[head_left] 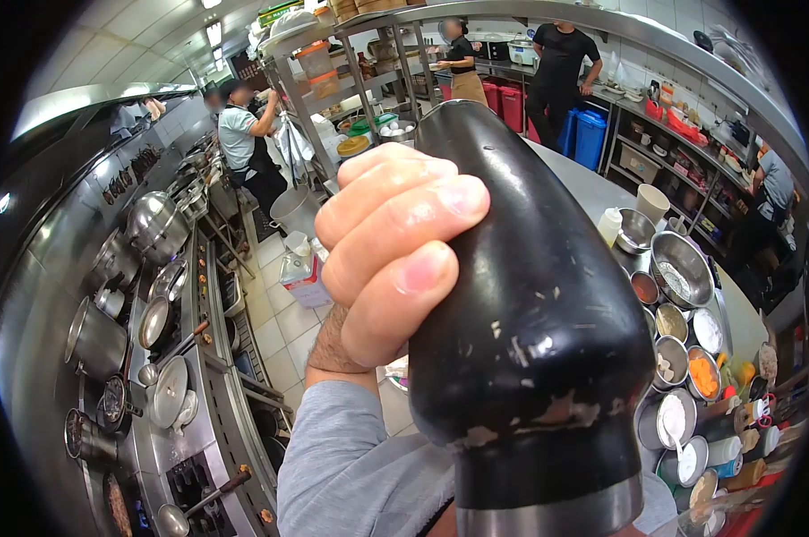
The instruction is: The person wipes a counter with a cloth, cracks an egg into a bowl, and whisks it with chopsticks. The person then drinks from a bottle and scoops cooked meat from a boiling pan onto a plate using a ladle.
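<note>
A black metal water bottle (534,295) fills the middle of the head view, very close to the camera. Its paint is chipped around the shoulder, and bare metal shows at the neck along the bottom edge. The bottle is tilted, with its base up and away and its neck towards me. My left hand (391,246) is closed around the bottle from the left, its fingertips lying across the upper side. My thumb is hidden behind the bottle. The grey left sleeve shows below the wrist. My right hand is out of view.
On the left are stoves with pots, pans and a ladle (173,519). Metal bowls (682,268) of ingredients crowd the counter at right. A person (245,134) stands in the left aisle; several others are at the back and right. Blue bins (588,139) stand behind.
</note>
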Action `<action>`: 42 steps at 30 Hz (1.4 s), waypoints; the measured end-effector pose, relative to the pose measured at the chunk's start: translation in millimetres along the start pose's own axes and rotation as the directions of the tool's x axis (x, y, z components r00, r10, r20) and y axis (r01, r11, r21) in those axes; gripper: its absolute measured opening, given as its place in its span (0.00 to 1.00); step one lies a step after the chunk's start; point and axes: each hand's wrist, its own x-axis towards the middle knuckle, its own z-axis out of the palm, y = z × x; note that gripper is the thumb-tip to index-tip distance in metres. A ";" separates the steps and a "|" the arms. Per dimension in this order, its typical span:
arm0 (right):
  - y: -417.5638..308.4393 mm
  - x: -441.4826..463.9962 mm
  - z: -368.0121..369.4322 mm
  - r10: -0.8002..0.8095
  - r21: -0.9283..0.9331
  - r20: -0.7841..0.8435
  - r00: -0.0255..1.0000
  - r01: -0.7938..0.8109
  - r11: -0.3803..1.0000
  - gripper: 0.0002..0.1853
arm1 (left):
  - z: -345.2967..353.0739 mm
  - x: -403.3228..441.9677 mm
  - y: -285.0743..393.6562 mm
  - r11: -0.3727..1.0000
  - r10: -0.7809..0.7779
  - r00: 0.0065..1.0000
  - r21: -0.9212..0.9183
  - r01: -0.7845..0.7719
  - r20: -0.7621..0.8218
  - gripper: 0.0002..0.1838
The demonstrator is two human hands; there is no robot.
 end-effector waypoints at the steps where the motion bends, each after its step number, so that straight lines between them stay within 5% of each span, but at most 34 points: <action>1: -0.5 0.5 -1.3 0.011 -0.001 0.016 1.000 -0.011 1.000 0.32 | 0.0 0.9 -1.2 1.000 0.013 1.000 0.006 -0.013 -0.003 0.21; 7: -2.5 0.6 -4.3 0.009 0.002 0.021 1.000 -0.009 1.000 0.31 | -2.9 4.5 -9.3 0.985 0.166 0.986 0.033 -0.166 0.006 0.21; 42: -4.4 2.2 -4.2 0.017 -0.017 0.041 0.999 -0.017 1.000 0.32 | -22.5 4.0 -16.4 0.988 0.134 0.989 0.065 -0.138 0.060 0.21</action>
